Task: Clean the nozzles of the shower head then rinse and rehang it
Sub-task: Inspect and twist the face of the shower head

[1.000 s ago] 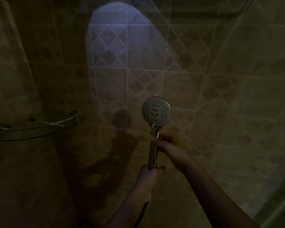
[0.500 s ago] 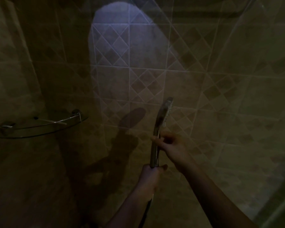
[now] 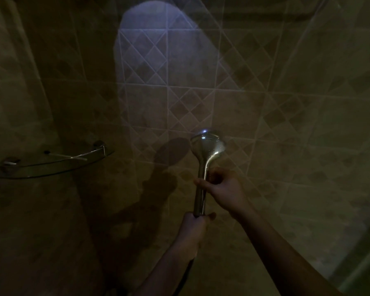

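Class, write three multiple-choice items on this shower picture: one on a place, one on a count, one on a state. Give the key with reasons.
1. Where is the glass corner shelf relative to the shower head?
A. To its left
B. Directly above it
C. To its right

2. How many hands grip the handle?
A. None
B. One
C. Two

3. Which side of the shower head faces the camera?
A. The nozzle face
B. The smooth chrome back
C. Neither, it is covered by a cloth

Key: 1 A, the shelf is mounted on the left wall. 2 C, the left hand holds the bottom and the right hand holds higher up. 3 B, only shiny metal shows, no nozzles.
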{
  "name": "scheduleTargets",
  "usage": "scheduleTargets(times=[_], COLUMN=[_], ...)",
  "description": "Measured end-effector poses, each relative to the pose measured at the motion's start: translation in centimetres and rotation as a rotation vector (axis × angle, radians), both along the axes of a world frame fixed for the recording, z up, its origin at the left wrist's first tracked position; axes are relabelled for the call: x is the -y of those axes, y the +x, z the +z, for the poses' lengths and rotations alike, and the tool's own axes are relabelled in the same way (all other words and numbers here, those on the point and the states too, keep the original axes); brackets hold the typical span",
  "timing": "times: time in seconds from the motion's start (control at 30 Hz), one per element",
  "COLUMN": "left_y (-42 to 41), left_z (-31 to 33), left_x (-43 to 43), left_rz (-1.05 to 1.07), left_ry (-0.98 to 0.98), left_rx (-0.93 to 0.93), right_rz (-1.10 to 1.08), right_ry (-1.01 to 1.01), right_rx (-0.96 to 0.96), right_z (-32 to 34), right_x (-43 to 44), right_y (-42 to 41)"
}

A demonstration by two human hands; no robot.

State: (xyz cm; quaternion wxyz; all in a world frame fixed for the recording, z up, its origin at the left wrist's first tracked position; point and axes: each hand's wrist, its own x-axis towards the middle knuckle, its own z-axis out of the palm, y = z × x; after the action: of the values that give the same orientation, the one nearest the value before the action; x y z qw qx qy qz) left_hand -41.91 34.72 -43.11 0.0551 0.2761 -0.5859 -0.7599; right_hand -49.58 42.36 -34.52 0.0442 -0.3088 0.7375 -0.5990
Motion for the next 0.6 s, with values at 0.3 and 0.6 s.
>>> scheduleTargets(times=[0.3,0.6], left_y=[0.2,1.0], left_z=[0.1,0.2], left_x=[-0.1,0.1], left_rz=[0.004,-0.009], left_ry=[0.011,-0.016], left_rx=[0.003,-0.011], right_rz=[0.108,0.327], right_ry=[-0.022,-0.056], right_rx=[0.146,0.317], right_z=[-0.1,0.4], right_x=[0.0,-0.9], right_y=[0.5,0.0])
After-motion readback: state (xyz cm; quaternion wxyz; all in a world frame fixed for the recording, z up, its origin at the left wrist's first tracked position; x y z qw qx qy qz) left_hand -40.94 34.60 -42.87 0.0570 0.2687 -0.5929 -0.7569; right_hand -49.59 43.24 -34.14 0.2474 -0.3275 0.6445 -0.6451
